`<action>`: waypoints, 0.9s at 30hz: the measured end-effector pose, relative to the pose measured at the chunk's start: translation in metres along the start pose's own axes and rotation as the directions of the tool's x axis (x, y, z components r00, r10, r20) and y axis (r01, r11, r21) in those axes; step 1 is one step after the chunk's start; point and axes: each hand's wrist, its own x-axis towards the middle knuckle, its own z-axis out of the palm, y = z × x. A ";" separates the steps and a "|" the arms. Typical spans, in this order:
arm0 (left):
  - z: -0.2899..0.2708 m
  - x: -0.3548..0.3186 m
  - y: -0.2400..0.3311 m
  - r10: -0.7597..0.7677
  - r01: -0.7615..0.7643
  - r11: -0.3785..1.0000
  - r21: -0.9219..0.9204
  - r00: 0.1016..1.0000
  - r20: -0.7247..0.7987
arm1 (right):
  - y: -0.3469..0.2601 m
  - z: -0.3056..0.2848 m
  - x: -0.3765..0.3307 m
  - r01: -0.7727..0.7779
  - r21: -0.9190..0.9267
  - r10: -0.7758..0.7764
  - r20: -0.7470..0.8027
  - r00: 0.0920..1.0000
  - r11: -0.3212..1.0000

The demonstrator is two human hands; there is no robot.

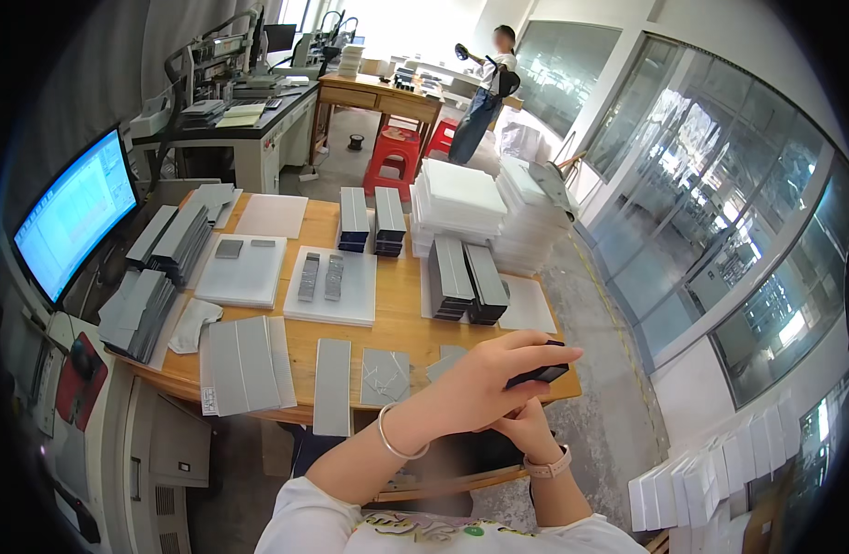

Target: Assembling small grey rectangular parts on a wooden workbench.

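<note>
Yellow-brown wood tops the broad work table (401,309) the person stands at, and near its far edge rises a tall stack of white, foam-like sheets (458,198). Just nearer sits a pair of long, grey-topped, dark-sided stacks (451,270). Flat grey rectangular sheets (244,365) lie overlapped at the near left, beside a narrow grey strip (333,383). Over the near right corner the two hands are together: the left hand (503,369), above, has its fingers and thumb closed around something, while the right hand (524,429) is tucked beneath, and I can't tell whether it grips too. Left of them lies a small grey square piece crossed by pale lines (385,377). Smallest is the black, block-like piece (541,372) in the left hand's grasp, partly hidden.
</note>
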 end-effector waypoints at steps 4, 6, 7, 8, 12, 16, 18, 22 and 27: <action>-0.004 -0.002 0.000 -0.004 0.008 0.999 0.045 0.996 -0.089 | 0.009 -0.003 -0.001 -0.115 0.028 0.114 0.026 0.993 0.993; -0.008 -0.003 -0.004 -0.017 0.025 0.997 0.069 0.994 -0.104 | 0.011 -0.003 -0.001 -0.154 0.145 0.149 0.043 0.988 0.977; -0.009 -0.004 -0.009 -0.095 0.088 0.995 -0.054 0.984 -0.153 | 0.009 -0.006 -0.001 -0.189 0.136 0.175 0.106 0.979 0.973; -0.011 -0.005 -0.012 -0.179 0.145 0.973 -0.177 0.965 -0.193 | 0.007 -0.010 0.000 -0.222 0.126 0.200 0.170 0.965 0.967; -0.012 -0.003 -0.018 -0.303 0.159 0.901 -0.404 0.897 -0.322 | 0.002 -0.024 0.012 -0.005 -0.006 0.006 0.220 0.976 1.000; -0.015 -0.003 -0.013 -0.411 0.166 0.826 -0.539 0.832 -0.374 | -0.017 -0.012 0.007 -0.034 0.179 -0.043 0.414 0.909 0.983; -0.014 -0.007 -0.019 -0.422 0.169 0.823 -0.542 0.821 -0.385 | -0.011 -0.014 0.005 -0.042 0.235 -0.050 0.375 0.926 0.971; -0.011 -0.010 -0.026 -0.438 0.164 0.820 -0.548 0.795 -0.419 | -0.008 -0.018 0.010 -0.135 0.287 0.061 0.251 0.966 0.948; -0.005 -0.008 -0.035 -0.429 0.154 0.824 -0.545 0.798 -0.423 | -0.015 -0.013 0.017 -0.121 0.152 0.106 0.101 0.989 0.981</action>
